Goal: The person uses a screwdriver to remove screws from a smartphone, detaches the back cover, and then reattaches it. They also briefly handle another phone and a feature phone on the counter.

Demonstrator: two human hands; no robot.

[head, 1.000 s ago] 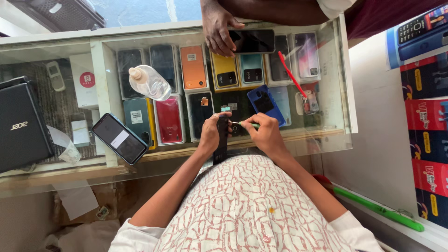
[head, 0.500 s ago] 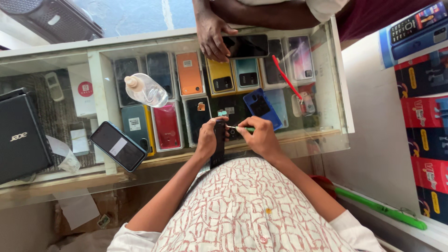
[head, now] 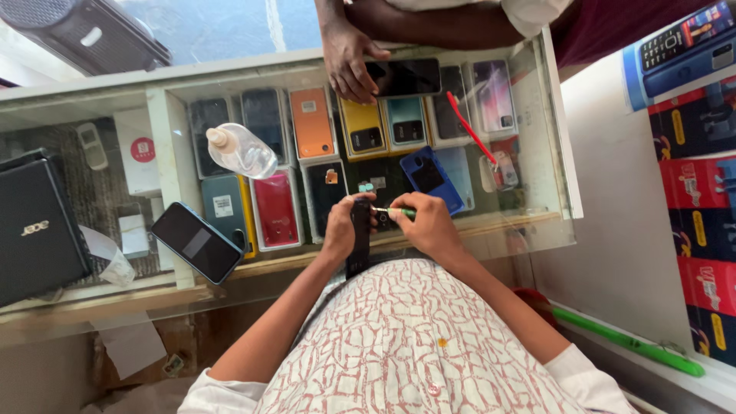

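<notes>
Head view over a glass display counter [head: 115, 295]. The left hand [head: 341, 226] is clenched around a dark phone [head: 359, 239] at the counter's near edge; the phone stands upright on its long axis, running from the person's body toward the counter's far side. The right hand [head: 431, 226], just right of the phone, pinches a thin green-handled tool [head: 392, 211] whose shaft lies crosswise, tip pointing left at the phone's upper end. The tip is at or just beside the phone; contact cannot be told. The right hand is the nearer to that working end. On the counter's left lie a second black phone [head: 195, 241] and a clear bottle [head: 241, 151], well apart. At the far edge another person's hand [head: 349, 61] rests on a dark phone [head: 404, 77]. Nothing lies between tool and held phone.
</notes>
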